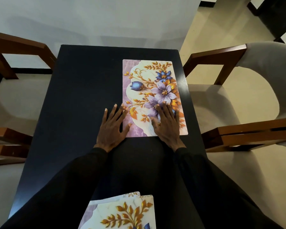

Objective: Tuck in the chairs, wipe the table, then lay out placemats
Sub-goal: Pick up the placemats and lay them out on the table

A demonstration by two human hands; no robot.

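Observation:
A floral placemat (149, 83) with purple and blue flowers and gold leaves lies flat on the right half of the dark table (82, 83). My right hand (168, 124) rests flat on the mat's near end, fingers spread. My left hand (113, 128) lies flat on the table beside the mat's left edge, its thumb and fingertips touching that edge. More placemats of the same pattern (122, 212) are stacked at the table's near end, between my black sleeves.
A wooden chair with a pale seat (221, 103) stands at the table's right side, and two more wooden chairs (15, 100) stand at the left. A white wall lies beyond the table's far edge. Pale floor shows at the upper right.

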